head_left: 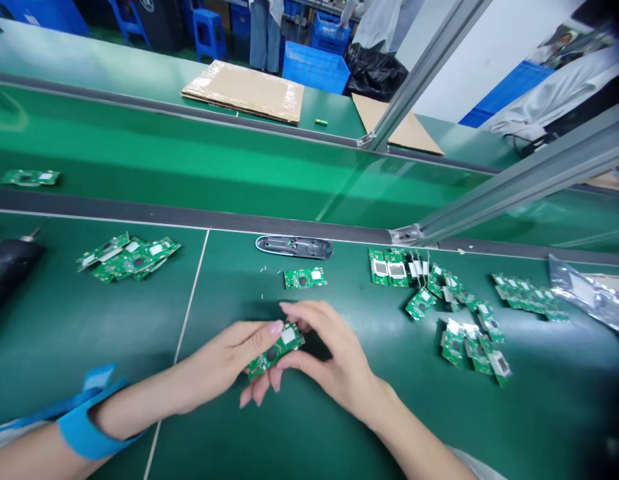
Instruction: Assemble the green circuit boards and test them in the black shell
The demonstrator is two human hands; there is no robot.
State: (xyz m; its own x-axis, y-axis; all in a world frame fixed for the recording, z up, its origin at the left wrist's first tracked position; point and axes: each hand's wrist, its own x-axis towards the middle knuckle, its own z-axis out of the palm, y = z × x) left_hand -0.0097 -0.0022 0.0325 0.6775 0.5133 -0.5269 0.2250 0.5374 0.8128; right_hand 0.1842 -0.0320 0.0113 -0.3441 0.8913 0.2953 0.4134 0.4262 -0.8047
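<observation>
A green circuit board [272, 353] with a white square part is held low over the table in front of me. My left hand [249, 350] grips it from the left, thumb on top and fingers beneath. At its right end my right hand [329, 353] curves round it, thumb and fingertips at the board's edge. Just beyond my hands lies another green board [305, 278]. Behind that rests a dark, elongated plastic shell [294, 247] with its inside facing up. Tiny white bits [262, 269] are scattered left of the loose board.
Stacked boards [134, 257] lie at the left, near a black tool [12, 267]. More boards [454, 287] spread across the right, by a silvery bag [589, 293]. A metal frame post [514, 177] rises at the right. Cardboard [246, 90] lies beyond the divider; people stand behind.
</observation>
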